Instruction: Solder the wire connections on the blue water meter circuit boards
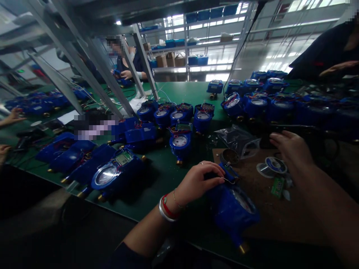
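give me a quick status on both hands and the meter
Left hand gripping top of blue meter. Right hand open, reaching over solder spool. Plastic bag and small tin close behind.

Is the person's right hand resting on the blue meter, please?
No, the right hand hovers near the solder spool; the left hand grips the blue meter.

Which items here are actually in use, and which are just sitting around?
In use:
- left hand gripping the blue water meter nearest the person
- right hand reaching over the solder spool
- small round tin beside the meter

Lying about:
- clear plastic bag
- rows of other blue meters on the green table
- far shelves with boxes
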`<action>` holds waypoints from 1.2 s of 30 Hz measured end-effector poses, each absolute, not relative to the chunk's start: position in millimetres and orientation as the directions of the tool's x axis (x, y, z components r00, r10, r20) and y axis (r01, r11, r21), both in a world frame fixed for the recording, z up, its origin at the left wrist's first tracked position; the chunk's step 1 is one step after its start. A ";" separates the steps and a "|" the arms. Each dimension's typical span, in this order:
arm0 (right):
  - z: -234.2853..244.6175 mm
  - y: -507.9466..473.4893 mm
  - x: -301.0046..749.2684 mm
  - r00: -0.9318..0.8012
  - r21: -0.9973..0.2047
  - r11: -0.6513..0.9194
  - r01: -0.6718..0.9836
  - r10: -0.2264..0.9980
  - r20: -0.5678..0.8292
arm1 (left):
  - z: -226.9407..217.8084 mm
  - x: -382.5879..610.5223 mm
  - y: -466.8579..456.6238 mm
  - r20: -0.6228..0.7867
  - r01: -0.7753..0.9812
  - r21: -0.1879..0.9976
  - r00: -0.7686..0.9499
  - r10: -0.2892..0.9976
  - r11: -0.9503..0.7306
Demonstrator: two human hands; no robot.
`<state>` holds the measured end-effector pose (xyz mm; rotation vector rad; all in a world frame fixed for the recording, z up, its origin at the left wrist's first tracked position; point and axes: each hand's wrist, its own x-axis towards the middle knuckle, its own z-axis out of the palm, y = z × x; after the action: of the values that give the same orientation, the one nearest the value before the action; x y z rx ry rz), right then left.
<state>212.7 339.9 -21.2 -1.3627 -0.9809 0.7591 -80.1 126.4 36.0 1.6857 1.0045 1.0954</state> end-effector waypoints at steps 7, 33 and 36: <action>-3.7 220.8 174.3 0.269 -0.969 0.245 0.012 0.933 0.239 | 34.9 -79.0 125.5 0.225 0.179 0.944 0.271 0.936 -0.279; -3.6 133.2 147.1 -0.195 -0.851 0.487 0.195 0.870 0.453 | 35.6 -64.6 124.5 0.442 0.422 0.745 0.269 0.856 -0.517; -0.8 134.8 147.2 -0.272 -0.829 0.532 0.176 0.835 0.478 | 35.3 -63.8 123.2 0.469 0.451 0.721 0.240 0.850 -0.526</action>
<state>147.2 134.8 -0.8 -0.8473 -1.7560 0.8129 -63.8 123.2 35.3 2.0792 1.1881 1.2140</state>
